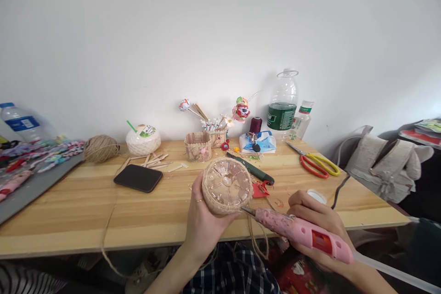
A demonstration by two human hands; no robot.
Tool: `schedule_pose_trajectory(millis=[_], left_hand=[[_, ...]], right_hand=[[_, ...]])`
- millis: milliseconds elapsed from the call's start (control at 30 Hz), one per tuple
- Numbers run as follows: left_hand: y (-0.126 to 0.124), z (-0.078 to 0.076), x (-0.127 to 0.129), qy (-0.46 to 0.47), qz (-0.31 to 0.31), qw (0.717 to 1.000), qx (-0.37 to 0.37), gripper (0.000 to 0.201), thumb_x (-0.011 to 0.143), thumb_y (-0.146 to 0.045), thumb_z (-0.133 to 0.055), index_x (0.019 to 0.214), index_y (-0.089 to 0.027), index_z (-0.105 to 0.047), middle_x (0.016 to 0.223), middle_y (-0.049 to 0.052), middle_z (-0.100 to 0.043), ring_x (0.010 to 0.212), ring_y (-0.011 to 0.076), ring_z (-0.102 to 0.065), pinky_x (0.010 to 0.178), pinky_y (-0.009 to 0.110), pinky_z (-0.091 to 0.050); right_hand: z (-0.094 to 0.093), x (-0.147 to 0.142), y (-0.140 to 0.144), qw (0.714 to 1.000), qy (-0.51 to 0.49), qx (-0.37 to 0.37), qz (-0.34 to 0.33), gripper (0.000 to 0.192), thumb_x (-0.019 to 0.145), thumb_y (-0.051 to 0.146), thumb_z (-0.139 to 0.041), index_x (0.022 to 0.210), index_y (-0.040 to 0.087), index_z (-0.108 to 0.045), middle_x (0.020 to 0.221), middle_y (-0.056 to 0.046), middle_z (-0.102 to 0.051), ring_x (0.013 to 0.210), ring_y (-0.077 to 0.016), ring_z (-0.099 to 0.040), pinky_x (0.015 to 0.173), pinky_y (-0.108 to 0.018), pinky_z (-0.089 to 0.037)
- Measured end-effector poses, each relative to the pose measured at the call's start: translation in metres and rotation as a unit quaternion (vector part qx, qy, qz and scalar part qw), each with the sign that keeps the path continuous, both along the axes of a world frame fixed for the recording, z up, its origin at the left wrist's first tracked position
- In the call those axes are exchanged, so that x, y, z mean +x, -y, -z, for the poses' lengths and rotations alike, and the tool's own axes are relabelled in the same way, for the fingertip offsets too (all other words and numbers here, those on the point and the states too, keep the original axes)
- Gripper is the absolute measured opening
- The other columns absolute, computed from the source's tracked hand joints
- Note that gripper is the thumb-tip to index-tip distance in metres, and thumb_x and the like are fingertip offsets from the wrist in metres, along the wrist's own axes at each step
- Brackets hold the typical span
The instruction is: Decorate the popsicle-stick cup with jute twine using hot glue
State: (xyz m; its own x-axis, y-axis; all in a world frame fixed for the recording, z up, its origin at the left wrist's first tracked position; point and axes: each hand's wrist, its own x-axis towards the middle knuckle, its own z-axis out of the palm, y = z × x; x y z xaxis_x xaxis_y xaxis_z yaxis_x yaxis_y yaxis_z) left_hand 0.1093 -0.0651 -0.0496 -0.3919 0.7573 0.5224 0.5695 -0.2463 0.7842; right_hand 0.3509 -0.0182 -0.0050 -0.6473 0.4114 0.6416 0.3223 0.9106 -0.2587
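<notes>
Holding a round clear container (227, 181) at the lower centre of the frame, above the near edge of the table (148, 220), with the left hand (203, 226) curled around its left side and underside. Gripping a pink glue gun (303, 231) at the lower right with the right hand (322, 217) closed about the handle. Pointing the metal nozzle (249, 212) leftward and slightly upward, along the gun's slanting long axis, at the container's lower right edge, just beside the left thumb (230, 219), and leaving actual contact impossible to tell. Placing the container to the upper left of the right hand and directly within the left, the nearer of the two hands. Tilting the container's central axis toward the viewpoint, thus presenting a circular, transparent end. Showing, on this end, radial ridges meeting around a small central disc, with glossy highlights between them. Carrying coarse tan twine (213, 202) around the side wall, and hanging loose strands (253, 239) below, near the nozzle.
</notes>
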Motion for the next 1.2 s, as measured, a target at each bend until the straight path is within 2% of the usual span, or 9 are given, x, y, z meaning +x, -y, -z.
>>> schedule_pose_trajectory(millis=[133,300,600,867,1200], left_hand=[[0.0000,-0.0005,-0.0009,0.010,0.013,1.000,-0.002,0.105,0.053,-0.043,-0.084,0.136,-0.020,-0.024,0.126,0.018,-0.056,0.114,0.0343,-0.059,0.089,0.049,-0.051],[0.0015,-0.0052,0.0012,0.050,0.028,0.998,-0.017,0.107,0.051,-0.045,-0.085,0.135,-0.019,-0.024,0.126,0.020,-0.056,0.115,0.0352,-0.058,0.091,0.052,-0.049],[0.0028,-0.0078,0.0017,0.128,0.051,0.989,-0.059,0.109,0.046,-0.047,-0.086,0.134,-0.019,-0.027,0.121,0.018,-0.060,0.113,0.0353,-0.059,0.093,0.052,-0.048],[0.0021,-0.0046,-0.0006,0.146,0.077,0.984,-0.060,0.104,0.049,-0.041,-0.086,0.133,-0.020,-0.029,0.121,0.016,-0.061,0.112,0.0329,-0.061,0.094,0.051,-0.048],[0.0030,-0.0052,-0.0014,0.155,0.086,0.981,-0.075,0.104,0.049,-0.047,-0.084,0.133,-0.021,-0.028,0.120,0.014,-0.061,0.113,0.0325,-0.061,0.094,0.049,-0.049]], right_hand=[[-0.0012,0.0016,0.0004,1.000,-0.005,0.018,0.002,0.035,0.093,0.043,-0.039,0.068,0.021,-0.049,0.061,-0.003,-0.050,0.063,-0.0178,-0.048,0.054,-0.031,-0.038],[-0.0056,0.0031,0.0032,1.000,0.002,-0.005,0.010,0.040,0.093,0.047,-0.036,0.067,0.020,-0.050,0.063,-0.004,-0.052,0.063,-0.0176,-0.049,0.054,-0.032,-0.038],[-0.0007,0.0058,0.0001,1.000,0.000,0.005,0.013,0.029,0.091,0.039,-0.042,0.068,0.022,-0.049,0.063,-0.003,-0.052,0.064,-0.0182,-0.048,0.055,-0.032,-0.038],[-0.0031,0.0081,-0.0004,1.000,-0.008,-0.002,0.028,0.024,0.087,0.035,-0.047,0.068,0.021,-0.048,0.067,-0.003,-0.052,0.063,-0.0168,-0.049,0.054,-0.031,-0.038],[-0.0096,0.0063,0.0004,0.999,-0.014,0.015,0.036,0.022,0.085,0.029,-0.048,0.064,0.022,-0.045,0.062,-0.001,-0.050,0.060,-0.0160,-0.047,0.052,-0.030,-0.038]])
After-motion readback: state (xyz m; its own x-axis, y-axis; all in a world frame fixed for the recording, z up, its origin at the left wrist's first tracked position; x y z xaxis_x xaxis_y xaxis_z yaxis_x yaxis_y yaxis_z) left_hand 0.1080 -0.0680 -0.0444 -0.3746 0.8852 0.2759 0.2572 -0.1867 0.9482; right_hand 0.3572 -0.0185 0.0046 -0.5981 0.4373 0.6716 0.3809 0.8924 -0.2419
